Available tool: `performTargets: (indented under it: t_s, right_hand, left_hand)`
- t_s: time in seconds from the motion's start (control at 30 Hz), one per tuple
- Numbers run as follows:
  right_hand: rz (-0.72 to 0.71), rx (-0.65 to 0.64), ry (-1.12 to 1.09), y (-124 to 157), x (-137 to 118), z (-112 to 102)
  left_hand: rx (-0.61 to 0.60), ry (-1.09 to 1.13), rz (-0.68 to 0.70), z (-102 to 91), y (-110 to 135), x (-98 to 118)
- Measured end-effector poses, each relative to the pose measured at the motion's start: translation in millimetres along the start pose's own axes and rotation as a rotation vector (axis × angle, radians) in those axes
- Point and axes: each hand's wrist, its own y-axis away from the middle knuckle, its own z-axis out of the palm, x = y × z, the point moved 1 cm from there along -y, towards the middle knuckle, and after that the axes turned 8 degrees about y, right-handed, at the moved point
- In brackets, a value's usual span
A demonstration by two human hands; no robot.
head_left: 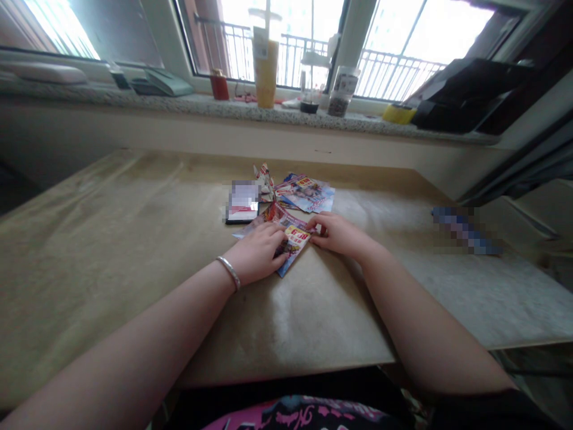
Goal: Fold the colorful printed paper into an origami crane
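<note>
A colourful printed paper sheet [295, 246], partly folded, lies on the table in front of me. My left hand [264, 248] rests on top of it with the fingers lying flat, a silver bangle on the wrist. At the sheet's right edge, my right hand [331, 233] pinches the paper between thumb and fingers. Just beyond are several similar printed leaflets [313, 194] in a loose stack. Beside them stands a folded paper piece [265, 182] with points sticking up. A phone [243, 206] lies left of it, its screen blurred.
The table [134, 257] has a cloth-like cover. A blurred blue item [468, 230] lies at the right. On the windowsill [179, 107] behind stand a tall yellow cup [266, 71], a red jar [219, 85], clear containers [344, 89], yellow tape [398, 113] and a black object [465, 95].
</note>
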Motion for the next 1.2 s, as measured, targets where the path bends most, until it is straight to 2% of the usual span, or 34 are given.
performTargets:
  t_s: [0.1,0.23,0.33,0.6,0.87,1.2]
  right_hand:
    - [-0.001,0.019,-0.026,-1,-1,2]
    - [-0.052,-0.017,-0.127,0,0,3]
    - [-0.024,-0.03,-0.164,-1,3,2]
    - [0.217,-0.051,-0.062,-2,1,-2]
    - [0.172,-0.093,-0.058,0,-1,-2]
    - [0.265,-0.11,0.044,1,1,-5]
  left_hand:
    - [-0.003,-0.06,-0.032,-1.5,0,0]
    - [-0.015,-0.111,-0.043,-1.6,0,-1]
    - [-0.044,-0.125,-0.046,-2.3,0,-1]
    - [-0.049,-0.175,-0.121,-7.6,0,-2]
    - [0.015,-0.181,-0.125,-9.2,0,-6]
    - [0.023,-0.143,-0.189,-10.5,-1,-10]
